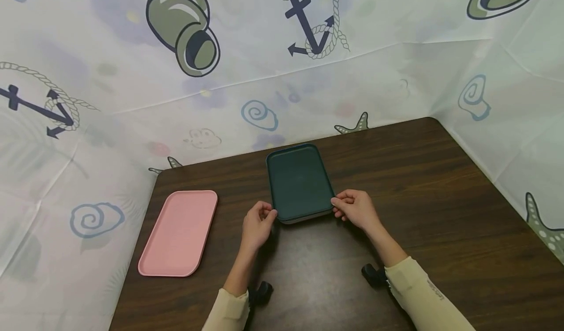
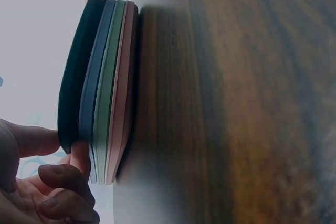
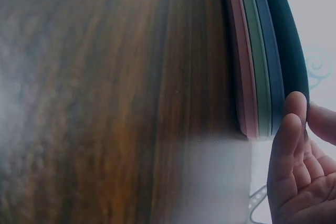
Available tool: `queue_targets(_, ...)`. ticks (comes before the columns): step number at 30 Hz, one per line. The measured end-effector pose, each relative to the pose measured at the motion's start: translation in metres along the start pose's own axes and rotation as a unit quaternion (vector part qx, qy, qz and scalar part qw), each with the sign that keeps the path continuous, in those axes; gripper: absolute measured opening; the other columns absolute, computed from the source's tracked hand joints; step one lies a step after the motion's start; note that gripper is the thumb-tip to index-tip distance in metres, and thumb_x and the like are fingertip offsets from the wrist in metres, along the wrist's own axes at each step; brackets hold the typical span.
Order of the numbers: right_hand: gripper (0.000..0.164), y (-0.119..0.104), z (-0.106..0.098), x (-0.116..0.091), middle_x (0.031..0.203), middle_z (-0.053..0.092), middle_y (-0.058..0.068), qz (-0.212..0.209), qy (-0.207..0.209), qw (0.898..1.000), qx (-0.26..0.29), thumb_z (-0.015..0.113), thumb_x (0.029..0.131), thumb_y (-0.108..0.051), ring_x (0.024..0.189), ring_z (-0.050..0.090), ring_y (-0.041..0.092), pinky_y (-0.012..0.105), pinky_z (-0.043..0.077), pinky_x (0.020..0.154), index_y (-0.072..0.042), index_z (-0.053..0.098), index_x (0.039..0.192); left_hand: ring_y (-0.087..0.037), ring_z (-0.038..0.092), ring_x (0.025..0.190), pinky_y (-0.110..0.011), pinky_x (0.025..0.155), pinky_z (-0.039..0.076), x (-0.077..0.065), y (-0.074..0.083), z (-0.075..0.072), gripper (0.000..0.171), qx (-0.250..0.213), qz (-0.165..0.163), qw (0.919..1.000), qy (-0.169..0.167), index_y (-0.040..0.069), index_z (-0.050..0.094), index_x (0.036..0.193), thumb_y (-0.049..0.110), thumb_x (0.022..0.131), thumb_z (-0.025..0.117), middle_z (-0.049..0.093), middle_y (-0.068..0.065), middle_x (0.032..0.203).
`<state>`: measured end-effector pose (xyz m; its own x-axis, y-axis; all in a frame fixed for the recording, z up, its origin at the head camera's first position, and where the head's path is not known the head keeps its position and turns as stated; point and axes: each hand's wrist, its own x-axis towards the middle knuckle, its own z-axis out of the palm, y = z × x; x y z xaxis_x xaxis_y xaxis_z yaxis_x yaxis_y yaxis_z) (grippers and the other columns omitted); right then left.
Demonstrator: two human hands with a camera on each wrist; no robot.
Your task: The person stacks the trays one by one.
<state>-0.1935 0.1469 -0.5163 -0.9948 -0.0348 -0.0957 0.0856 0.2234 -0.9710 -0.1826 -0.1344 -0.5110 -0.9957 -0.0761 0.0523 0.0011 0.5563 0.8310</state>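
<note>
A dark green tray [image 1: 299,181] tops a stack near the middle of the table. Under it, the left wrist view shows the edges of a blue tray [image 2: 98,72], a light green tray [image 2: 108,85] and a pink tray [image 2: 124,80]. My left hand [image 1: 257,227] pinches the dark green tray's near left corner, thumb on top and fingers beneath. At the near right corner, my right hand [image 1: 359,209] pinches the same tray between thumb and fingers. Another pink tray [image 1: 179,233] lies flat by itself to the left of my left hand.
The dark wooden table [image 1: 440,213] extends around the stack, with more of it to the right. A white printed cloth [image 1: 387,83] hangs behind its far edge and along its sides. Black devices are strapped at both wrists, close above the table.
</note>
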Motion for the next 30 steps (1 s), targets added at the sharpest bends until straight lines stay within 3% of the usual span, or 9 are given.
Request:
queue_targets(9, 0.024, -0.0029, 0.0014, 0.0009, 0.076, 0.072, 0.009, -0.017, 0.028, 0.998, -0.050, 0.072, 0.091, -0.021, 0.065, 0.069, 0.024, 0.030, 0.054, 0.055, 0.002, 0.071, 0.100, -0.015, 0.049, 0.053, -0.033, 0.057, 0.040, 0.0031, -0.0003, 0.0027, 0.010, 0.041, 0.003, 0.9990, 0.016, 0.011, 0.065, 0.096, 0.019, 0.092, 0.068, 0.066, 0.000, 0.085)
queue_targets(19, 0.026, -0.0022, 0.0040, -0.0006, 0.075, 0.072, 0.003, -0.038, 0.065, 0.990, -0.115, 0.073, 0.090, -0.026, 0.062, 0.069, 0.016, 0.029, 0.052, 0.056, -0.004, 0.076, 0.103, -0.013, 0.050, 0.053, -0.033, 0.052, 0.038, 0.0015, -0.0026, 0.0071, 0.010, 0.080, 0.022, 0.9960, 0.034, 0.015, 0.065, 0.096, 0.023, 0.091, 0.069, 0.065, 0.004, 0.084)
queue_targets(30, 0.025, -0.0027, 0.0043, -0.0010, 0.073, 0.073, 0.002, -0.046, 0.089, 0.987, -0.127, 0.076, 0.087, -0.029, 0.058, 0.068, 0.013, 0.030, 0.051, 0.054, -0.007, 0.078, 0.099, -0.012, 0.049, 0.053, -0.032, 0.055, 0.040, 0.0019, -0.0041, 0.0061, 0.013, 0.056, 0.031, 0.9973, 0.035, 0.011, 0.067, 0.097, 0.021, 0.090, 0.070, 0.064, 0.002, 0.082)
